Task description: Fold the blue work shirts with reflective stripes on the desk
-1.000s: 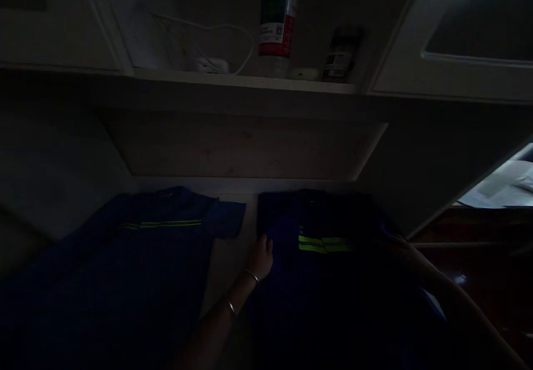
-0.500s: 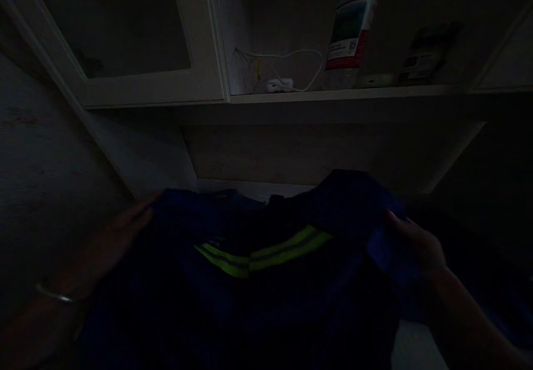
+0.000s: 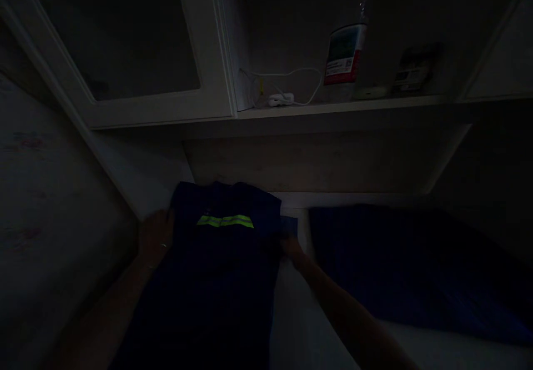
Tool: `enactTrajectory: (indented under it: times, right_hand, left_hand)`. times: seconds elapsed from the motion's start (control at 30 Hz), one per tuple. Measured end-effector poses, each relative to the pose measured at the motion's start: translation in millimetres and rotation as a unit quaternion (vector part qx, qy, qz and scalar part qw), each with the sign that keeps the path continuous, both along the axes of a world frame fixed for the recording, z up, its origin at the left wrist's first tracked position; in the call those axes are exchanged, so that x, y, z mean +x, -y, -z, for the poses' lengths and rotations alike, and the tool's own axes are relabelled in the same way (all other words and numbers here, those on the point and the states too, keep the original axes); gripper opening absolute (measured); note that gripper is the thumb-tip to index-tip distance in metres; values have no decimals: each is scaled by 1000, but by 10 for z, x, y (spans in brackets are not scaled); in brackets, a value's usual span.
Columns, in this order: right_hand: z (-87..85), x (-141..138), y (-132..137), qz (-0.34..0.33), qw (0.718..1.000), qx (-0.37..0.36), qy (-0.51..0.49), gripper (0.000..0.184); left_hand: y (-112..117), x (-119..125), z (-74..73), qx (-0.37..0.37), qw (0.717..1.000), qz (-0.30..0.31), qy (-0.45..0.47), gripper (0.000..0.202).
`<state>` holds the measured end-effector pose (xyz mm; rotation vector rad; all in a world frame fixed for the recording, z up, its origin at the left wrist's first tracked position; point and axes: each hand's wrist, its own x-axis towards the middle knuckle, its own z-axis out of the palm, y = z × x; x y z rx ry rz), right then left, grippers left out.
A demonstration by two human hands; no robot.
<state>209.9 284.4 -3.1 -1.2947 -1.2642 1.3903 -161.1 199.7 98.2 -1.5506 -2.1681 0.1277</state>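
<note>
A dark blue work jacket (image 3: 220, 270) with a yellow-green reflective stripe across its chest lies spread on a pale surface (image 3: 300, 320), collar toward the back. At its left shoulder edge, my left hand (image 3: 156, 234) is closed on the cloth; the dim light partly hides the fingertips. My right hand (image 3: 292, 246) pinches the sleeve on the right side, where a lighter blue bit of cloth shows. Another dark blue garment or cloth (image 3: 400, 253) lies flat to the right, apart from the jacket.
Above hangs a shelf (image 3: 341, 106) holding a labelled plastic bottle (image 3: 345, 56), a white power strip or plug (image 3: 281, 100) with a cable, and a small dark box (image 3: 410, 75). A glass-fronted cabinet door (image 3: 145, 106) is at upper left. A flowered wall (image 3: 33, 192) borders the left.
The jacket has gone from being held up close to me to lying flat farther away. Both hands have moved with it, the right one leftward. More of the pale surface and the other blue cloth shows.
</note>
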Motion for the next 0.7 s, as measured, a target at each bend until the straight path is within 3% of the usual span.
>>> enactTrajectory:
  times: [0.1,0.17,0.23,0.33,0.43,0.5,0.57,0.7]
  right_hand:
    - [153,-45,12,1,987,53,153,82]
    - [184,-121,-30,-55,945,124,297,86]
    - [205,-180,-100,-104,899,171,389,72]
    - [250,-126,-240,-92,902,155,393,35]
    - [291,177,-411,-15,921,105,375,27]
    - [306,507,-519,48,930,66,359,30]
    - [314,901,-596,108,935,27,338,30]
    - [295,1776,-625,212,928,-23,304,35]
  left_hand:
    - [156,346,568,-48,995,59,59,44]
    - [359,661,870,-58,981,124,138,42]
    - [643,1015,1136,-34,959,191,206,40]
    - [1116,1472,1493,-2,934,255,252,37]
    - [1452,1684,1779,-52,920,280,271,40]
    - [1542,1704,1879,-105,911,273,292,42]
    - [1536,1701,1872,-142,906,244,315,43]
    - [1357,1921,1580,-203,883,206,370,39]
